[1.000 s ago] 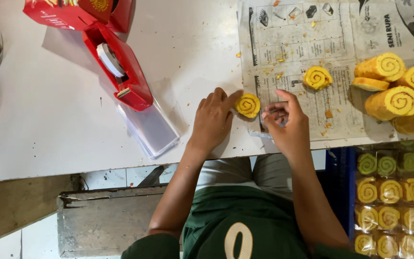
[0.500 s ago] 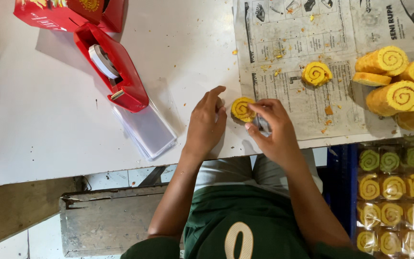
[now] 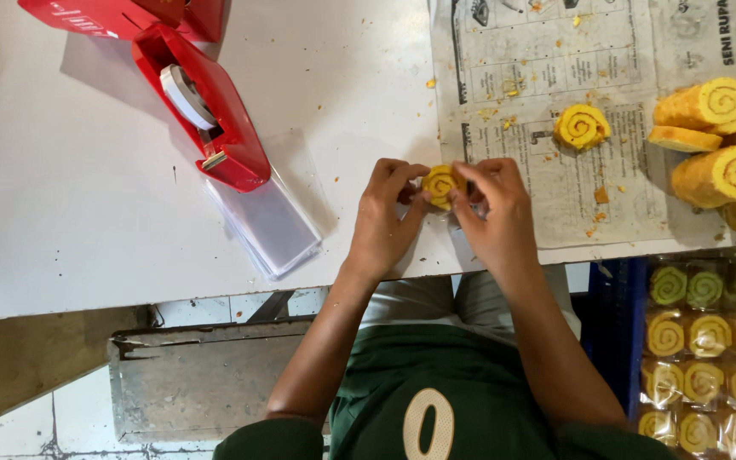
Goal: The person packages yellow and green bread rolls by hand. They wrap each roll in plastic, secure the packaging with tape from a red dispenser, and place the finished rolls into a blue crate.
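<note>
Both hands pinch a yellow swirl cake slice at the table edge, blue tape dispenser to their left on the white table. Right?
Not quite: the tape dispenser is red, not blue. The rest holds in the head view: the left hand and the right hand pinch the yellow swirl cake slice near the edge of the white table.

wrapped swirl cakes (image 3: 709, 358) lower right, clear sleeves (image 3: 270, 226)

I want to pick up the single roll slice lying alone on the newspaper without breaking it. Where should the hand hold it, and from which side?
The lone slice lies flat with its spiral face up on the newspaper. Probably best to come from straight above and pinch its curved outer rim on two opposite sides, lightly. The face looks soft and crumbs lie around it, so avoid pressing the spiral.
</note>
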